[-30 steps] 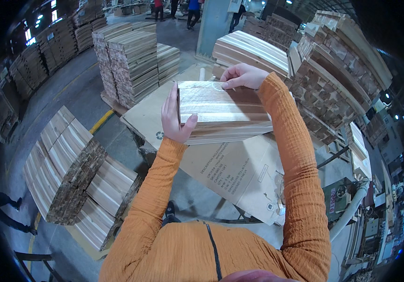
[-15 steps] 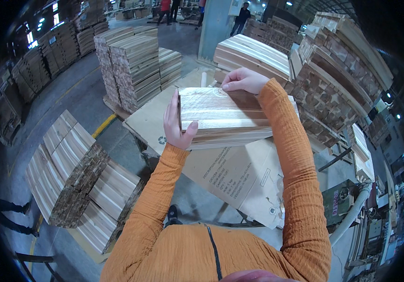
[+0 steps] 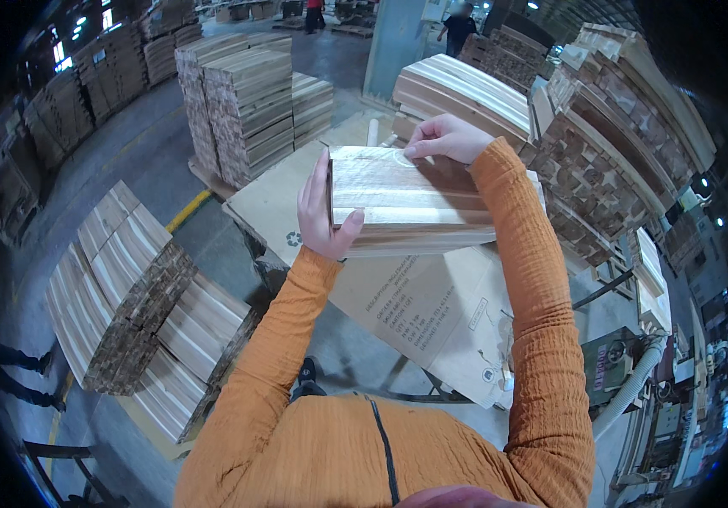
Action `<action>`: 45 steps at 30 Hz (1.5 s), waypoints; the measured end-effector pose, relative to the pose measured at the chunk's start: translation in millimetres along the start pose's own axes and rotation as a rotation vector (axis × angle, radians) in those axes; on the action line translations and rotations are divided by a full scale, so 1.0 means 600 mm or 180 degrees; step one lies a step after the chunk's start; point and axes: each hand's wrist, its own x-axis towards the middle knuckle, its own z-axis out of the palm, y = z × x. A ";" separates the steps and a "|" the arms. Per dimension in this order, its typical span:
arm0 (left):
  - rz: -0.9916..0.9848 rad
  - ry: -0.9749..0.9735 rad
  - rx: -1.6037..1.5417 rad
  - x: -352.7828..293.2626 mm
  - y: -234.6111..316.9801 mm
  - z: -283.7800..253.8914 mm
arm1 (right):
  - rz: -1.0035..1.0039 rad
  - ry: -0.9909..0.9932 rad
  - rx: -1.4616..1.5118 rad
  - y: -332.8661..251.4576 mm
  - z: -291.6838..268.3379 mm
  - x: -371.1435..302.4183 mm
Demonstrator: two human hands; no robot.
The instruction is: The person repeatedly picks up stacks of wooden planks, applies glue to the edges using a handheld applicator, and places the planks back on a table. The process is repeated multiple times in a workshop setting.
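Observation:
A pale striped wooden board [image 3: 398,196] lies on top of a short stack of boards [image 3: 427,240]. My left hand [image 3: 323,216] grips its left end, fingers along the end face and thumb over the near edge. Above the far part of the board is my right hand [image 3: 453,140]. Its thumb and forefinger are pinched together with the tips at the board's top face, beside a round mark in the grain. Whatever lies between those fingertips, if anything, is too small to make out. Under the stack a cardboard sheet [image 3: 423,309] covers the work surface.
Tall stacks of wood [image 3: 245,106] stand beyond the table, with another big pile [image 3: 609,144] at the right. Lower left, more boards [image 3: 118,288] are stacked on the floor. A green machine [image 3: 609,364] with a pale hose [image 3: 635,385] is at right. People stand in the background.
The whole view has shifted slightly, while both hands keep nearly the same places on the board. In the background, a person by the pillar has moved right.

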 end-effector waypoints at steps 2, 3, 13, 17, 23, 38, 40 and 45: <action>-0.0001 -0.0022 -0.0038 -0.002 0.005 0.003 | -0.0216 0.0045 0.0117 0.017 -0.008 -0.010; -0.0013 -0.0039 -0.0003 -0.001 0.005 0.000 | -0.0149 -0.0002 0.0139 0.011 -0.007 -0.009; 0.0072 -0.0008 0.0291 0.002 -0.001 -0.005 | 0.0177 0.0116 -0.0539 -0.016 0.006 0.018; -0.0068 -0.0094 0.0046 0.001 0.009 0.001 | -0.0072 -0.0054 -0.0234 0.016 -0.022 -0.007; 0.0075 0.0003 0.0210 -0.003 0.006 -0.004 | -0.0245 -0.0156 0.0090 0.019 -0.014 -0.024; 0.0014 -0.0036 0.0246 -0.005 0.019 -0.008 | -0.0306 0.0128 -0.0400 -0.002 0.010 -0.018; -0.0043 -0.0054 0.0213 -0.006 0.021 -0.008 | -0.0121 0.0305 -0.0689 -0.009 0.019 -0.009; -0.0002 -0.0061 0.0329 -0.003 0.018 -0.008 | 0.0208 0.0607 -0.0770 0.002 0.016 0.002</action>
